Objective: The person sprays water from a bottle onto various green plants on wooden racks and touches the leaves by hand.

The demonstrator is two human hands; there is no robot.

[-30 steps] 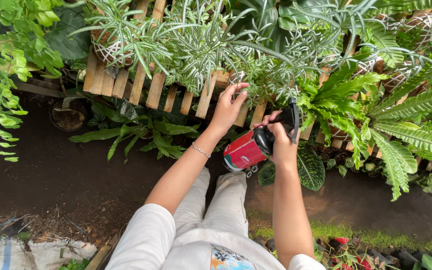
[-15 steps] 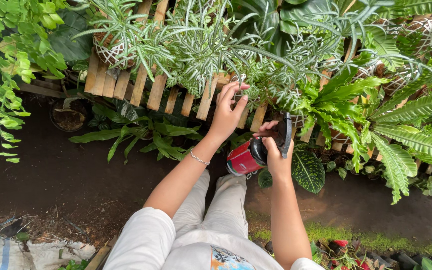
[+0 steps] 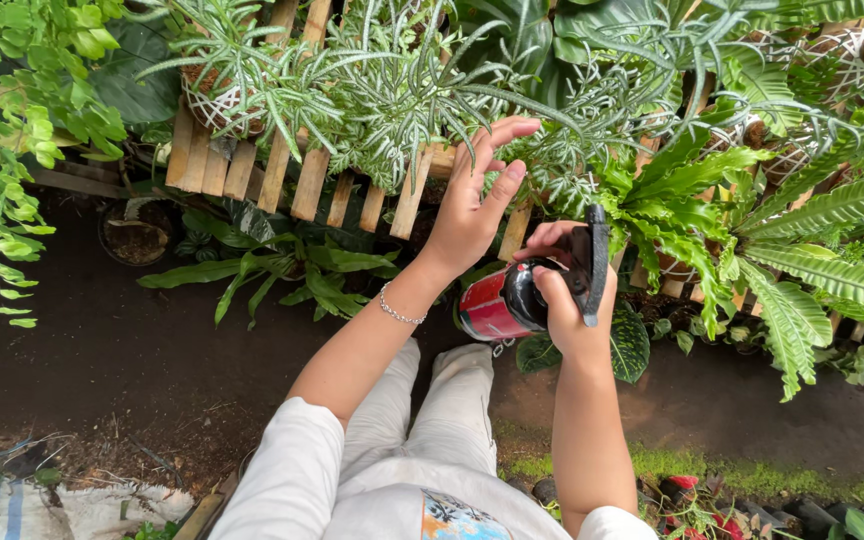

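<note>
A: Which way does the sprayer [image 3: 512,300] lie?

B: Its long axis runs roughly left to right across the head view, tilted a little. The red bottle end points left and slightly down, towards the person's legs and the dark ground [image 3: 92,340]. The black head with its trigger [image 3: 595,262] sits at the right end, and the trigger stands nearly upright. I cannot make out the nozzle opening.

A: Where is it?

B: In the air in front of the person, just below the edge of the wooden rack [image 3: 302,185], between the two forearms.

A: And the right hand [image 3: 564,300]?

B: Closed around the black neck of the sprayer, fingers curled over it, thumb side against the trigger. It carries the whole sprayer.

A: The left hand [image 3: 472,205]?

B: Open, fingers spread and stretched up and to the right, palm towards the plants. The fingertips are in among the thin striped leaves of the spider plant [image 3: 402,90] on the rack. It grips nothing that I can see. A thin bracelet [image 3: 397,312] sits on that wrist.

A: What else is near?

B: A broad-leaved fern [image 3: 802,230] just right of the sprayer, and a round dark leaf [image 3: 632,345] just beneath the right hand.
</note>
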